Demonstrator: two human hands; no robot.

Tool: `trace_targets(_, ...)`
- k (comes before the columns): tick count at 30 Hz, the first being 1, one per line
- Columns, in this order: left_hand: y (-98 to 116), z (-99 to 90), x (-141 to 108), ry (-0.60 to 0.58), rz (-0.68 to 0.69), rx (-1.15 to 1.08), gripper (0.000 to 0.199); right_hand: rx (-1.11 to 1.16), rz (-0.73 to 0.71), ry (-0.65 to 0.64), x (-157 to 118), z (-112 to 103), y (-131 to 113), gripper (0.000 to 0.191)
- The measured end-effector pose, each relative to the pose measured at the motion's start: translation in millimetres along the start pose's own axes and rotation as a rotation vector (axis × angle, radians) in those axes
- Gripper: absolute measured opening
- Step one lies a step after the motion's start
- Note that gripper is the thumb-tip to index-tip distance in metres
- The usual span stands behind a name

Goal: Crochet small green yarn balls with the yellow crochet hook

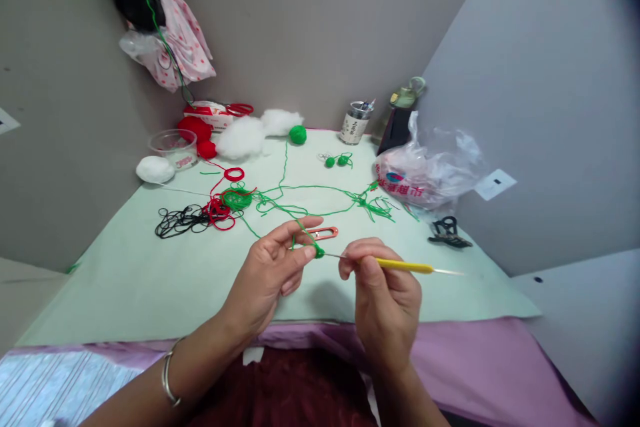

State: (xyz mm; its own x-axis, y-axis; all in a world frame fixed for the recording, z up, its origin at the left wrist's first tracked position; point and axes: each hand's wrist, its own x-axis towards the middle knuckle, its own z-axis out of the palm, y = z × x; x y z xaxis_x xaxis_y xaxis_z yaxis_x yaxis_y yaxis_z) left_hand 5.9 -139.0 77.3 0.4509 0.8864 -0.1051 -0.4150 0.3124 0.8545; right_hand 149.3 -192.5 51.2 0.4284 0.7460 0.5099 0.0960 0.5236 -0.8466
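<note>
My left hand (274, 261) pinches a small green crochet piece (319, 251) between thumb and finger, with green yarn running up over the raised forefinger. In my right hand (383, 293) is a yellow-handled crochet hook (405, 266), held like a pen. Its thin metal tip points left and meets the green piece; whether a loop sits on it is too small to tell. Just behind the left fingertips lies an orange yarn cutter (325, 233) on the table. The working yarn leads back to a tangle of green yarn (237, 199).
Black yarn (183, 220), red yarn (219, 212) and white stuffing (243, 138) lie at the left, near a clear plastic tub (175, 147). Green yarn ends (373, 205), a plastic bag (425, 167) and a black hair claw (450, 233) are on the right. A pen cup (354, 125) stands behind.
</note>
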Motion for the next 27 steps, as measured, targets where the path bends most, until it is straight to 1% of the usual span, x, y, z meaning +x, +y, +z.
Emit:
trace_targets(3, -3.7, 1.3, -1.9, -0.054, -0.034, 0.030, 0.036, -0.019, 0.008, -0.039, 2.1, 3.5, 1.1, 0.019)
trace_targets(6, -8.7, 2.6, -2.0, -0.052, -0.014, 0.052, 0.034, -0.118, -0.069, -0.052, 1.5, 5.7, 2.7, 0.022)
trace_targets(8, -11.8, 3.8, -1.2, -0.013, 0.005, 0.032, 0.035, -0.234, -0.172, -0.066, -1.1, 5.3, 5.7, 0.026)
trace_targets(9, -13.0, 4.2, -0.7, -0.004, -0.006, 0.004, 0.037, -0.310, -0.250, -0.081, -2.6, 4.7, 7.5, 0.028)
trace_targets(11, -14.1, 4.1, 1.0, -0.031, -0.087, -0.079, 0.040, -0.433, -0.388, -0.097, -4.3, 2.6, 10.8, 0.033)
trace_targets(12, -13.7, 3.3, 2.2, -0.049, -0.135, -0.126, 0.040, -0.451, -0.413, -0.096, -4.0, 1.4, 11.7, 0.033)
trace_targets(13, -12.6, 2.3, 3.4, -0.063, -0.175, -0.167, 0.038, -0.427, -0.381, -0.067, -2.9, 0.2, 11.7, 0.030)
trace_targets(14, -11.0, 1.1, 4.6, -0.069, -0.196, -0.201, 0.034, -0.362, -0.310, -0.038, -1.0, -0.7, 11.1, 0.027)
trace_targets(16, -7.2, -0.4, 6.2, -0.054, -0.173, -0.227, 0.028, -0.161, -0.124, 0.003, 3.8, -1.9, 8.5, 0.023)
trace_targets(18, -4.3, 0.5, 6.1, -0.047, -0.125, -0.200, 0.028, 0.002, 0.001, -0.017, 8.0, -1.8, 5.8, 0.022)
trace_targets(19, -3.6, 1.8, 5.3, -0.048, -0.105, -0.174, 0.029, 0.031, 0.028, -0.044, 9.3, -1.5, 4.8, 0.021)
trace_targets(21, -3.8, 4.7, 3.1, -0.047, -0.081, -0.123, 0.033, 0.006, 0.034, -0.083, 10.3, -0.7, 4.1, 0.018)
trace_targets(24, -5.8, 6.2, 0.9, -0.041, -0.059, -0.083, 0.032, -0.003, 0.055, -0.083, 9.5, -0.8, 5.2, 0.017)
trace_targets(27, -6.8, 3.5, 1.0, -0.038, -0.049, -0.055, 0.032, 0.104, 0.118, -0.067, 9.6, -2.3, 7.3, 0.018)
